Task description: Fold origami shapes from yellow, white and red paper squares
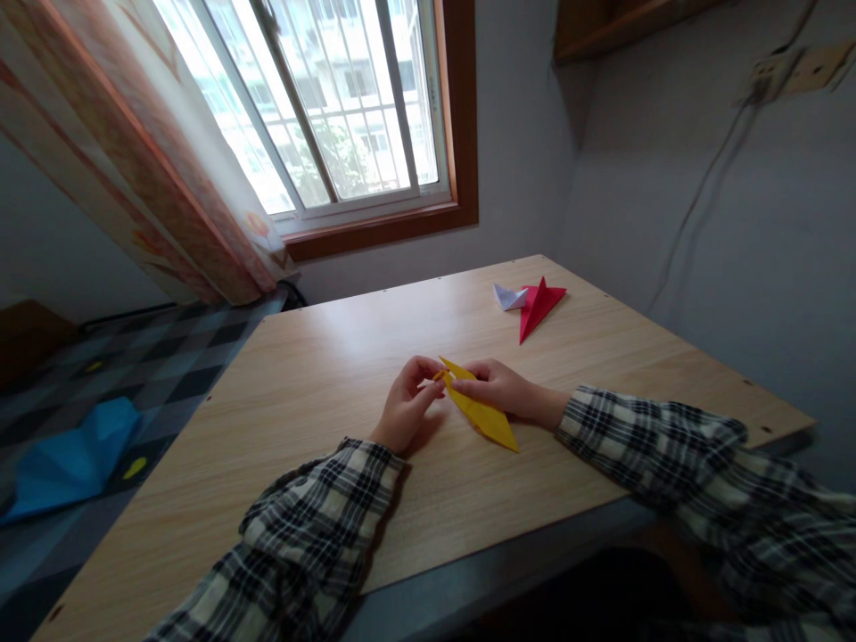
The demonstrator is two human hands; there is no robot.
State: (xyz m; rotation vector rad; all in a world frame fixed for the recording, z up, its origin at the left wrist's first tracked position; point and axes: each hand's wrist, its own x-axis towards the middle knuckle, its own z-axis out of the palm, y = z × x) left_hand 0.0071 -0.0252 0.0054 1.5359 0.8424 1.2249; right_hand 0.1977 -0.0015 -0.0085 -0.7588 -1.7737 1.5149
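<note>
A folded piece of yellow paper (pixel 482 417), long and pointed at both ends, is held just above the middle of the wooden table (pixel 321 374). My right hand (pixel 498 388) grips it from the right, thumb lying on top and the other fingers behind. At its upper left edge, my left hand (pixel 407 401) pinches a small part of the same paper between thumb and index finger. That pinched part is mostly hidden by the fingertips, so its shape cannot be made out.
Toward the table's far right lie a small white paper boat (pixel 509 297) and a folded red paper plane (pixel 540 308), touching or overlapping. Left of the table, a blue folded paper (pixel 77 455) rests on a checked bed cover (pixel 193 357). A wall stands close on the right.
</note>
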